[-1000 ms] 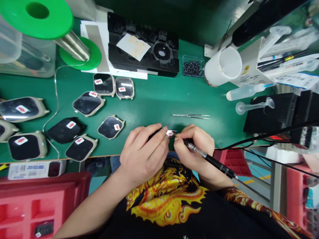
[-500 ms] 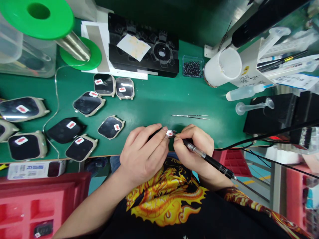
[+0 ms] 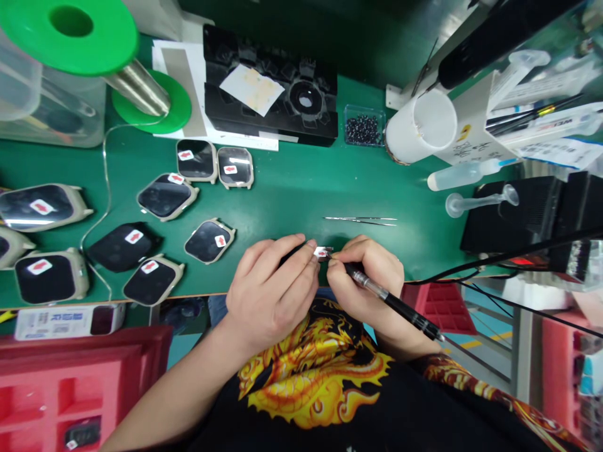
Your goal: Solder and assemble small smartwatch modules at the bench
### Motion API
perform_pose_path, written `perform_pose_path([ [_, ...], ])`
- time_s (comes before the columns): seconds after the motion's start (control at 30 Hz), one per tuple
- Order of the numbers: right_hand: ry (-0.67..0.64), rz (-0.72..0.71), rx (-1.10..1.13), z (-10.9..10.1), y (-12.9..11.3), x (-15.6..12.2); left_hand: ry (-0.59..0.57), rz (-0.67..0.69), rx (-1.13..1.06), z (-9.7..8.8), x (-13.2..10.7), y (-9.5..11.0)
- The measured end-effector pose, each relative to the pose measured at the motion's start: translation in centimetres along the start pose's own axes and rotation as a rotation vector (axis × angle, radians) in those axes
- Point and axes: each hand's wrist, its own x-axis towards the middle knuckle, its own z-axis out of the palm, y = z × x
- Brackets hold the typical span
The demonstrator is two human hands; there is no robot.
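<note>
My left hand (image 3: 273, 289) is closed over a dark watch (image 3: 291, 253), most of it hidden under the fingers. A white sticker with a red arrow (image 3: 321, 252) shows at my left fingertips, like those on the other watches. My right hand (image 3: 365, 273) grips a black pen-shaped tool (image 3: 396, 304) the way one holds a pen. The tool slants down to the right, and its thin tip is close beside the sticker; whether it touches cannot be made out. Just beyond my right hand, metal tweezers (image 3: 360, 220) lie on the green mat (image 3: 301, 188).
Several stickered watches (image 3: 210, 241) lie to the left. A thin wire runs among them from a green spool (image 3: 141, 94). At the back are a black fixture (image 3: 271, 113), a clear box of small dark parts (image 3: 363, 127) and a white cup (image 3: 424, 129). A black cable (image 3: 513, 251) crosses the right.
</note>
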Motion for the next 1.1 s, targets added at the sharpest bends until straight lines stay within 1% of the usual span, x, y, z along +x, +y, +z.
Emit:
perform_pose_path([
  [1.1,-0.012,-0.003,0.012,-0.11,0.15,-0.06,0.004,0.001,0.0,-0.05,-0.02,0.0],
])
